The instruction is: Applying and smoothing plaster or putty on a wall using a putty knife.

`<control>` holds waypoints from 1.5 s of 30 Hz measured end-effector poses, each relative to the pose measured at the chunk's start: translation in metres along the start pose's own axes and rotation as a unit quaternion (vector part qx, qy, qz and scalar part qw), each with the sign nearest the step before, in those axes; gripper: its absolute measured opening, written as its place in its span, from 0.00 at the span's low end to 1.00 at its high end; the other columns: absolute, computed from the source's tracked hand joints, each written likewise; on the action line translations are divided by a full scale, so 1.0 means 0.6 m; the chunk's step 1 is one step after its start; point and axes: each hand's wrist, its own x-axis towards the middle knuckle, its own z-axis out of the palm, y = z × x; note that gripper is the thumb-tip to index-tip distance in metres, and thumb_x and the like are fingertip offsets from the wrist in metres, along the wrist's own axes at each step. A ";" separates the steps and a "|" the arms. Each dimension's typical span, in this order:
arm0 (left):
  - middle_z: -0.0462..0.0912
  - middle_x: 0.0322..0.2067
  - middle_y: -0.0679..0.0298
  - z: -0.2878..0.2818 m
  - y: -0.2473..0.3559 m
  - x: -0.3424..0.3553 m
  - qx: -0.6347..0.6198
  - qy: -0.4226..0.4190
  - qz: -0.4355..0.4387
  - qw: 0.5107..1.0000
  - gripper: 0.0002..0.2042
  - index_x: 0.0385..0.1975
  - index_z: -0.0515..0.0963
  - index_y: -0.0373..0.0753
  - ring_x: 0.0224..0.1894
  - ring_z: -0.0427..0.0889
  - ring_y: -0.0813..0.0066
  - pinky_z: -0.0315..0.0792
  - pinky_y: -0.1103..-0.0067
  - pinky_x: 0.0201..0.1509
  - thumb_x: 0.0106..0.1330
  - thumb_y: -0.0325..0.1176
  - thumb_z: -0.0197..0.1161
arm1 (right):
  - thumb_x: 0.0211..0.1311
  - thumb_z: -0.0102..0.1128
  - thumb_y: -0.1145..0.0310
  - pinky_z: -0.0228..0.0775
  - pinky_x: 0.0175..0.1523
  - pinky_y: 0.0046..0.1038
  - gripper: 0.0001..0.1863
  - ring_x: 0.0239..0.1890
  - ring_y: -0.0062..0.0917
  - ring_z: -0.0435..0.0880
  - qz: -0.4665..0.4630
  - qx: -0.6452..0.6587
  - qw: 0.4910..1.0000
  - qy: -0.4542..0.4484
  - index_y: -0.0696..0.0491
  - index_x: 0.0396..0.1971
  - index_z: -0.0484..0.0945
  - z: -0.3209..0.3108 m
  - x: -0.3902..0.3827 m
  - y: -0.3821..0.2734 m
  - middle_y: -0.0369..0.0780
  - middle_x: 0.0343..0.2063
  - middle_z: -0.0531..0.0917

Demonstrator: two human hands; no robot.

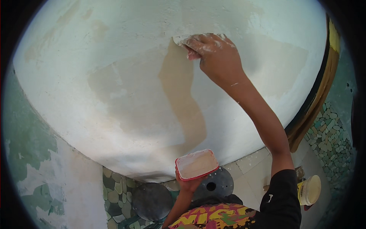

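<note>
My right hand point(215, 53) is raised high against a white plastered wall point(126, 87), fingers closed on a putty-smeared scraper blade point(180, 39) whose edge presses on the wall. White filler coats the fingers. Below the blade runs a tan, wet-looking streak point(183, 95) down the wall. My left hand point(189, 184) holds up a small red-rimmed rectangular tray point(196, 164) of pale filler from underneath, well below the right hand and apart from the wall.
A cream bucket point(309, 189) stands on the tiled floor at lower right. Two dark round discs point(152, 200) lie on the floor under the tray. Pebble-pattern tiling point(331, 133) and a brown door frame point(316, 103) are at right; peeling green paint point(26, 145) at left.
</note>
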 end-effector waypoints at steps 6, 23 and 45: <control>0.61 0.77 0.51 -0.015 0.017 -0.006 -0.001 0.011 -0.014 1.000 0.45 0.79 0.59 0.50 0.74 0.67 0.34 0.76 0.36 0.60 0.68 0.72 0.54 | 0.62 0.66 0.69 0.79 0.56 0.39 0.14 0.51 0.30 0.87 -0.026 -0.002 0.986 0.166 0.39 0.45 0.90 -0.021 0.073 0.038 0.30 0.44 0.90; 0.60 0.78 0.52 -0.004 0.031 -0.070 0.025 0.007 0.024 0.999 0.42 0.79 0.59 0.50 0.73 0.68 0.34 0.76 0.37 0.59 0.71 0.70 0.53 | 0.53 0.67 0.81 0.79 0.57 0.39 0.29 0.55 0.35 0.86 -0.009 -0.019 0.968 0.250 0.41 0.56 0.88 0.022 0.057 -0.007 0.33 0.54 0.88; 0.62 0.78 0.51 0.019 0.040 -0.115 0.001 0.024 0.068 0.997 0.41 0.78 0.61 0.50 0.72 0.68 0.32 0.78 0.37 0.55 0.73 0.71 0.47 | 0.51 0.68 0.81 0.81 0.59 0.38 0.30 0.58 0.36 0.85 -0.012 0.060 0.987 0.147 0.43 0.56 0.87 0.081 0.011 -0.109 0.33 0.55 0.87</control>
